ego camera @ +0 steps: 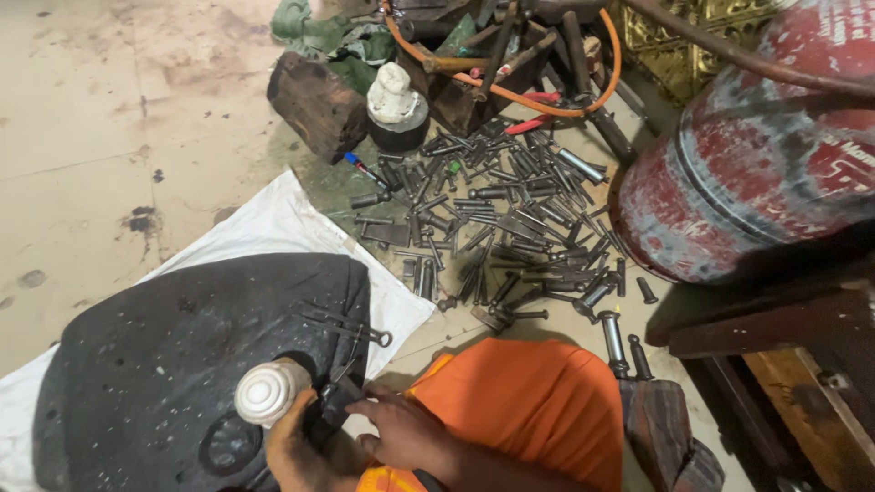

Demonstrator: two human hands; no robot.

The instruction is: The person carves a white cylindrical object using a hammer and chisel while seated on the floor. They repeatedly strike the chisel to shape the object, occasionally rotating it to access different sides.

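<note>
Left hand (pixel 293 451) grips a white knob (pixel 266 392), which sticks up just above it. Right hand (pixel 401 428) is curled shut on a thin metal tool (pixel 339 375), just right of the knob, pointing up-left over the black pad (pixel 155 364).

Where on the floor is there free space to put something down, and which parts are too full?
Free: the bare floor left of the wooden block, above the white cloth. Some room also on the black slab, left of the white knob the left hand holds. Crowded: the punches between block and red cylinder, and around the right hand.
</note>
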